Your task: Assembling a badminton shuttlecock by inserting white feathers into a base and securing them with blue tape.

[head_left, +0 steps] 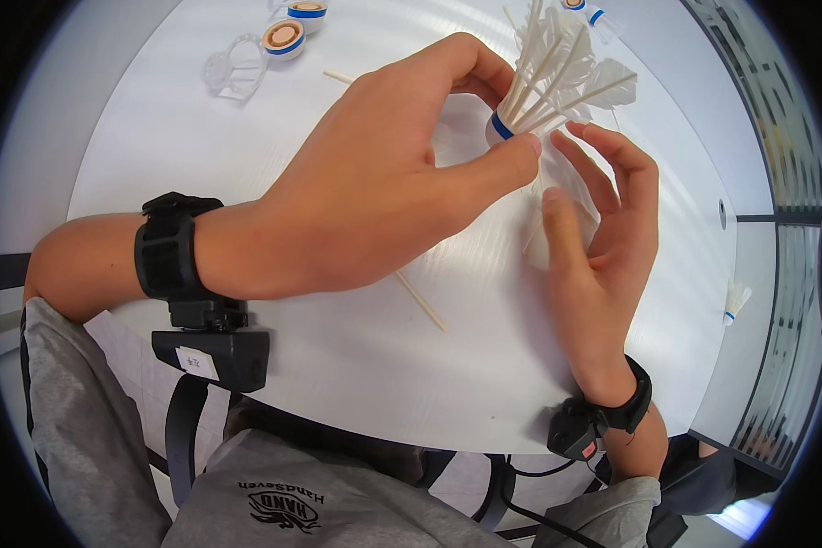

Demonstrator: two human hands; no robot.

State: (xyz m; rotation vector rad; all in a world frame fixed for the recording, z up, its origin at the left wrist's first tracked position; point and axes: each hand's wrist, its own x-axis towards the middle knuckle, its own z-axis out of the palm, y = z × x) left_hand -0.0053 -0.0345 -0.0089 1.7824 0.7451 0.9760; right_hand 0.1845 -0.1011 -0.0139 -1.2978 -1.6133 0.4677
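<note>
My left hand grips a white shuttlecock by its base, thumb on the near side and fingers curled behind. A blue band circles the base. The feathers fan out up and to the right, and much of the base is hidden by my fingers. My right hand is just below and to the right of the feathers, its thumb and fingers curved but apart, with nothing plainly held. Beneath the shuttlecock, a pale, blurred shape and thin lines show on the white table; I cannot make out what they are.
At the far left are blue-banded round pieces with tan centres beside a clear feathery skirt. A thin pale stick lies below my left hand. Another shuttlecock is near the right edge; a clear, blue-banded piece is at the far right.
</note>
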